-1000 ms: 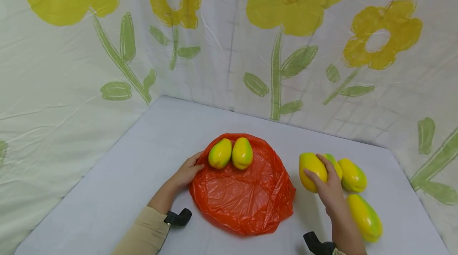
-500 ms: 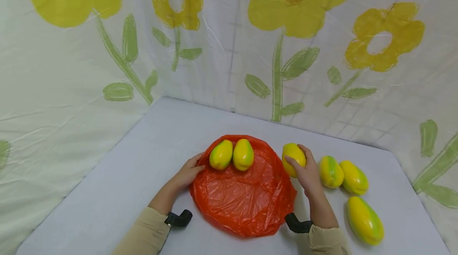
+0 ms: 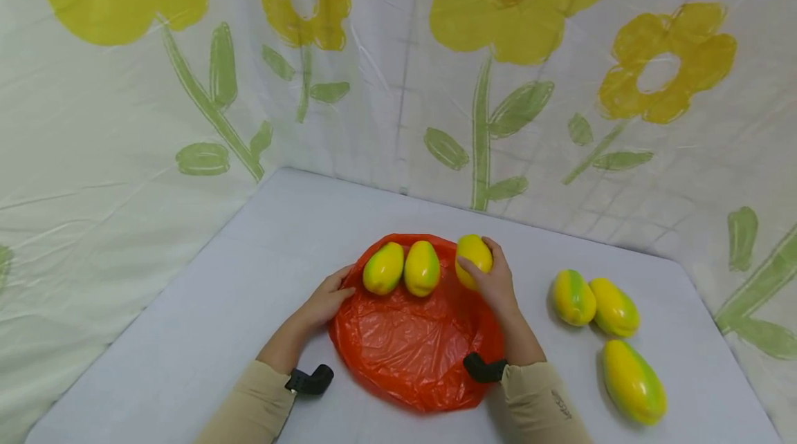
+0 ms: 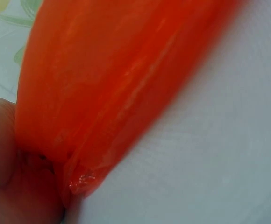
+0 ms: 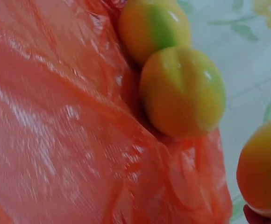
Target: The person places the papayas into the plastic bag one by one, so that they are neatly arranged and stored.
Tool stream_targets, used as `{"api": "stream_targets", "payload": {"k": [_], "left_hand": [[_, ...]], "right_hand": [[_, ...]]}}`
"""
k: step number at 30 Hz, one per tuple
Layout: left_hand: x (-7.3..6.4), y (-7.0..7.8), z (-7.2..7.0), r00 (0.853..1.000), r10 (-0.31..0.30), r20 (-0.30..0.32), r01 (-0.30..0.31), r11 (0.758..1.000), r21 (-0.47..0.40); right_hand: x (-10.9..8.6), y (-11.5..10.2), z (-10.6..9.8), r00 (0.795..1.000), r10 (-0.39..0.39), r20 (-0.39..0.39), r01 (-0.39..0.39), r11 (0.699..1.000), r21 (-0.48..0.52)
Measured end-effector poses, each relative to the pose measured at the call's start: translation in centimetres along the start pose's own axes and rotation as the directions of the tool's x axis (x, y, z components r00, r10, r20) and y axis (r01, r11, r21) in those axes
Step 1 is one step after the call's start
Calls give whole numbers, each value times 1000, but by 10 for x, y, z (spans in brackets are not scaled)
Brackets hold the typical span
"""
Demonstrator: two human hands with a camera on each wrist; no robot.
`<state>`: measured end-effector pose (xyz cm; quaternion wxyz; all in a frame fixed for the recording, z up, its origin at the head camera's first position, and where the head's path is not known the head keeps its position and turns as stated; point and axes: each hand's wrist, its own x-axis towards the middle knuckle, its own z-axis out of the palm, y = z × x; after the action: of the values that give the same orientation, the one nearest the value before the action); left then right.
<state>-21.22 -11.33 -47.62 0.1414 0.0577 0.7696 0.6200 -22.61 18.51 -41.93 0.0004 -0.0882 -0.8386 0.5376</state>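
An opened red plastic bag (image 3: 405,347) lies spread in the middle of the table, its rim rolled into a round shape. Two yellow-green papayas (image 3: 383,268) sit side by side at its far end; in the right wrist view the nearer papaya (image 5: 182,93) partly covers the other. My left hand (image 3: 326,299) grips the bag's left edge, and the left wrist view has the red film (image 4: 93,84) bunched at the thumb. Over the bag's far right part, my right hand (image 3: 495,281) holds a third papaya (image 3: 471,257), fingers and thumb around it.
Several more papayas lie on the white table (image 3: 299,223) to the right: two touching, one papaya (image 3: 574,297) beside the other, and a larger-looking papaya (image 3: 634,382) nearer me. A flower-printed curtain (image 3: 373,105) hangs behind the table and along its sides.
My right hand has carried its papaya leftward from the group on the right, past the bag's right edge to above it. My left hand and the two papayas in the bag have stayed put.
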Motion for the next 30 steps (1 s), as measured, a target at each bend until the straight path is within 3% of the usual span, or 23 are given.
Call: {"api": "stream_targets", "payload": {"k": [11,19,30], "left_hand": [[0,2,0,1000,-2,4,2,1000,4],[-1,1,-1,1000,-6,-4,6,1000,13],[-1,1,-1,1000,-7,5,7,1000,0]], "right_hand": [[5,1,28,1000,5,1,-5,999,46],[5,2,34,1000,17,-7,-17,997,72],[5,14,37,1000,17,23,-17,1000,22]]}}
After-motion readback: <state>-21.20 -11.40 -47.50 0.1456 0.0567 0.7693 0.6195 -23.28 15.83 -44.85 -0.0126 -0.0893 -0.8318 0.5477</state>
